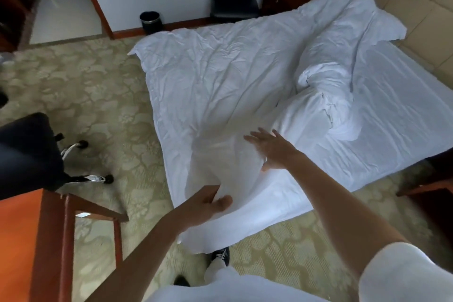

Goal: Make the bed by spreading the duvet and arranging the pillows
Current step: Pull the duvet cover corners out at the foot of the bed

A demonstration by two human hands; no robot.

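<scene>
Spreading step: duvet (235, 76) lies rumpled over the bed's 10 o'clock half, left hand (208, 203) gripping its near corner, right hand (270, 149) open-fingered above the fabric; best drawn taut toward 3 o'clock before flattening the bunched fold.

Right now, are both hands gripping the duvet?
No. Only the left hand grips the duvet at its near edge; the right hand is spread open with straight fingers over the raised fabric.

Viewpoint: head-worn, wide-angle; standing at the bed's (392, 110) near corner
Facing: forward and steeply down
Nearness: forearms reach in from the bottom edge; far wall visible at the top
</scene>
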